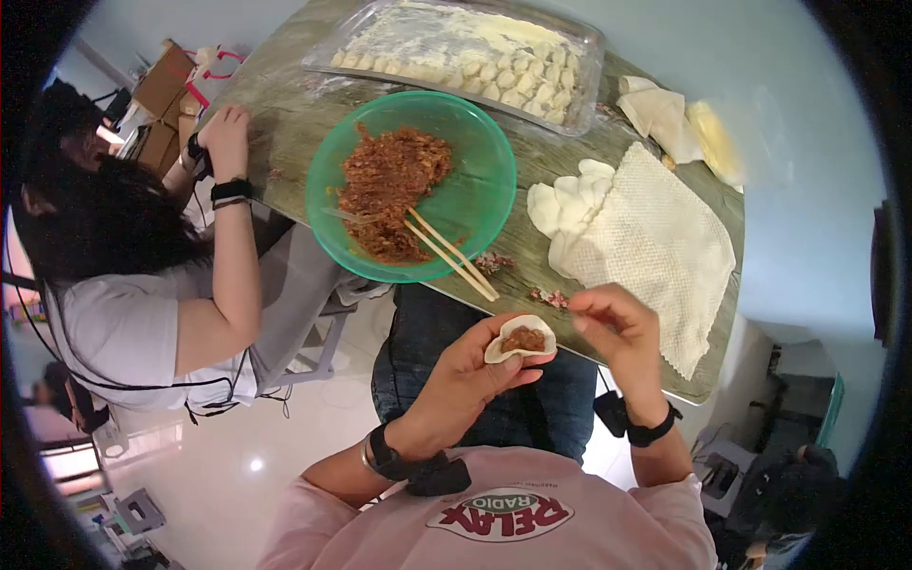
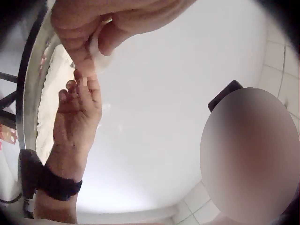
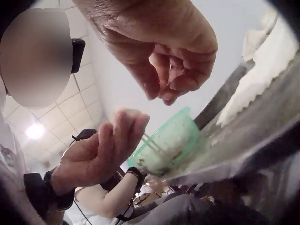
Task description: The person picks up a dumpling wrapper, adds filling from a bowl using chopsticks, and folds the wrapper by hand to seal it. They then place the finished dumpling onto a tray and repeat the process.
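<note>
A round dough wrapper (image 1: 493, 353) with brown meat filling (image 1: 523, 339) on it rests in the left hand (image 1: 465, 375), whose thumb and fingers hold it at the edge. In the left wrist view the wrapper (image 2: 100, 51) shows pale between thumb and fingers of the left hand (image 2: 117, 18). To the right of the wrapper, apart from it, is the right hand (image 1: 622, 337), its fingers bent and nothing seen in them. The right wrist view shows the right hand (image 3: 164, 51) with curled fingers above the left hand (image 3: 101, 152).
A green bowl (image 1: 484, 180) of filling with chopsticks (image 1: 451, 255) stands at the table edge. Behind it is a tray (image 1: 456, 95) of dumplings. Wrappers (image 1: 570, 204) lie by a white cloth (image 1: 655, 247) at right. Another person (image 1: 142, 313) sits at the left.
</note>
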A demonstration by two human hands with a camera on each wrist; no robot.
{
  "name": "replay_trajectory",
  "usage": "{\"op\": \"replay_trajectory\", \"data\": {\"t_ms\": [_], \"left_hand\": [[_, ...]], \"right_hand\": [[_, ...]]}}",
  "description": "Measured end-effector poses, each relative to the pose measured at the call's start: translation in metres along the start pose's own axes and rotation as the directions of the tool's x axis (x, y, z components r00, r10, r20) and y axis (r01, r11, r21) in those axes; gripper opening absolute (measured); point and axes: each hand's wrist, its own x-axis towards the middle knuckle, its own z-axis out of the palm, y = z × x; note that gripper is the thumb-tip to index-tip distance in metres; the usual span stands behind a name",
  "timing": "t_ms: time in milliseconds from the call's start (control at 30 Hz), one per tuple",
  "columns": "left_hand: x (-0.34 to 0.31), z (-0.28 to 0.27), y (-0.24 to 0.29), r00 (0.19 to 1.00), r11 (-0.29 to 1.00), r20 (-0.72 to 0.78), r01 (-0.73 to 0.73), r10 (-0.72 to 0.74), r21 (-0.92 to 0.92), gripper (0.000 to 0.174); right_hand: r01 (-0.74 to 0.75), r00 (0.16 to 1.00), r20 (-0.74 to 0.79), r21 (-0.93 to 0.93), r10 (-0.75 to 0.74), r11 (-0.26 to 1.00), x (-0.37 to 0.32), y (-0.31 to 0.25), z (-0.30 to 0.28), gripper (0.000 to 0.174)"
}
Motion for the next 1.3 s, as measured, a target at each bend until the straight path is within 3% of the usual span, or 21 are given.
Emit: {"op": "replay_trajectory", "data": {"t_ms": [133,200,267,467,633,700,800,867,900,967,1067,1167,1300], "left_hand": [[0.007,0.010,-0.007,1.000,1.000,-0.022,0.001,-0.001,0.017,0.047],[0.010,0.014,-0.013,0.996,0.995,-0.016,-0.082,0.083,0.048,0.046],[0.011,0.018,-0.016,0.997,0.996,-0.026,-0.076,0.077,0.051,0.046],[0.013,0.021,-0.022,0.996,0.983,-0.032,-0.077,0.083,0.164,0.045],[0.013,0.026,-0.026,0.996,0.968,-0.013,-0.086,0.091,0.235,0.046],[0.013,0.026,-0.028,0.993,0.958,-0.032,-0.103,0.116,0.266,0.039],[0.012,0.027,-0.030,0.989,0.953,-0.032,-0.128,0.142,0.276,0.038],[0.014,0.027,-0.030,0.984,0.952,-0.038,-0.161,0.176,0.260,0.037],[0.014,0.027,-0.030,0.977,0.951,-0.042,-0.194,0.210,0.242,0.036],[0.015,0.027,-0.030,0.977,0.952,-0.041,-0.196,0.212,0.236,0.035],[0.016,0.026,-0.033,0.980,0.948,-0.020,-0.185,0.197,0.258,0.033],[0.016,0.027,-0.033,0.983,0.939,-0.005,-0.175,0.185,0.297,0.032],[0.015,0.027,-0.031,0.983,0.927,-0.009,-0.171,0.185,0.334,0.031]], "right_hand": [[0.070,0.997,-0.034,0.069,-0.068,0.995,-0.026,0.009,0.002,0.025],[0.091,0.994,-0.076,0.132,-0.082,0.987,-0.031,0.010,0.006,0.027],[0.213,0.974,-0.096,0.071,-0.206,0.974,-0.033,0.011,0.006,0.024],[0.294,0.948,-0.133,0.007,-0.290,0.956,-0.035,0.014,0.004,0.017],[0.266,0.950,-0.153,-0.061,-0.272,0.962,-0.035,0.011,0.004,0.013],[0.269,0.947,-0.155,-0.093,-0.281,0.959,-0.036,0.010,0.004,0.012],[0.239,0.958,-0.141,-0.095,-0.251,0.966,-0.038,0.010,0.003,0.016],[0.175,0.971,-0.182,0.108,-0.153,0.979,-0.037,0.010,0.003,0.022],[0.175,0.971,-0.182,0.110,-0.153,0.978,-0.038,0.012,0.002,0.022],[0.070,0.992,-0.120,0.357,-0.029,0.932,-0.040,0.016,0.001,0.025],[-0.026,0.994,-0.083,0.473,0.074,0.881,-0.044,0.016,0.002,0.020],[-0.081,0.989,-0.065,0.495,0.130,0.865,-0.046,0.018,0.000,0.018],[-0.040,0.990,-0.100,0.483,0.100,0.875,-0.045,0.018,0.002,0.016]]}}
